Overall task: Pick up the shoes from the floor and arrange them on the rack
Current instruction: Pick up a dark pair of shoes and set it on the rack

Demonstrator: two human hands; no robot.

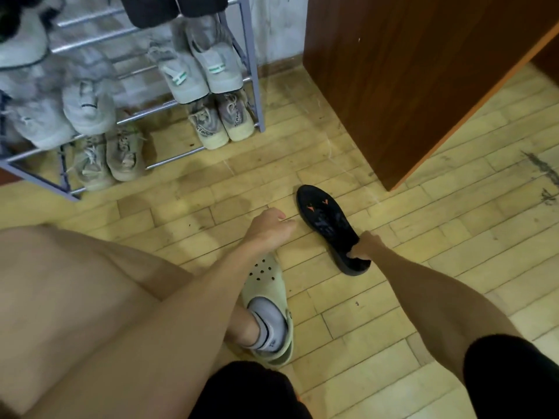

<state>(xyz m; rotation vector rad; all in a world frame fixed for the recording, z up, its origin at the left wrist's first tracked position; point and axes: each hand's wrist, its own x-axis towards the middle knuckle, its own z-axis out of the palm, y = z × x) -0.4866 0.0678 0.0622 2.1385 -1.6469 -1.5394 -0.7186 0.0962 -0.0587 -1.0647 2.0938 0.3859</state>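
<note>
We have the right hand (364,246) down at the heel opening of the black shoe (328,220), fingers closed on its rim — the shoe lies on the floor (423,237) near the wooden cabinet's (408,71) corner. Our left hand (267,229) hovers loosely open, holding nothing, just beside it. The rack (252,86) stands at the floor's far left edge.

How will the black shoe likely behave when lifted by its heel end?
Gripped at the heel by the right hand, the black shoe will probably hang toe-down. It looks low and slim, so likely light. Its upper seems soft and may flex.
</note>
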